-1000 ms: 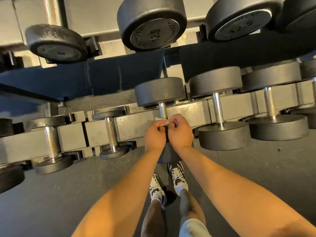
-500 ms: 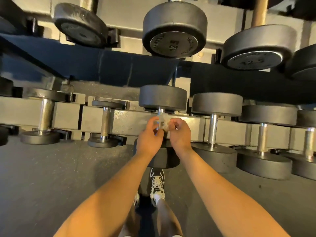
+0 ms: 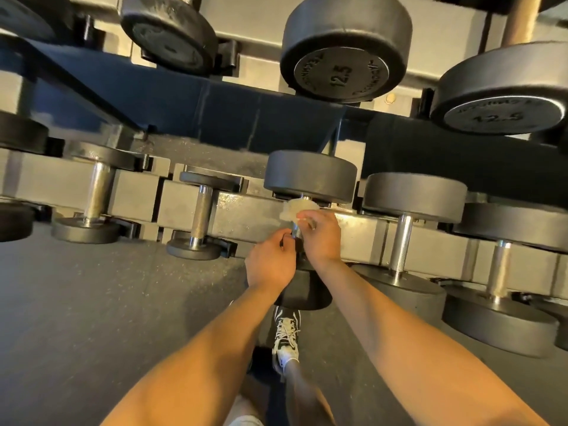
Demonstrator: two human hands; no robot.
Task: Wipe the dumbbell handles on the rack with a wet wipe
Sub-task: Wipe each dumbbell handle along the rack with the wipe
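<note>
Chrome shows only as a short strip of the handle [image 3: 295,234] between the two hands. It belongs to a dumbbell [image 3: 310,176] lying across the lower rail [image 3: 246,224] of the rack, with one black head behind the rail and the other in front. The right hand [image 3: 321,238] is curled over the upper part of that handle and pinches a crumpled white wet wipe [image 3: 295,209], which bunches out above its fingertips, just under the far head. The left hand [image 3: 270,265] sits lower, fingers bent in toward the handle. Its own knuckles and the right hand hide whether they clasp it, so I cannot tell. A bigger dumbbell [image 3: 402,241] lies just beside on the right, and a small dumbbell [image 3: 201,216] lies on the left. Overhead, a 12.5 dumbbell [image 3: 344,47] juts out from the upper tier. Below, a laced shoe [image 3: 287,336] stands on the grey floor [image 3: 92,302].
</note>
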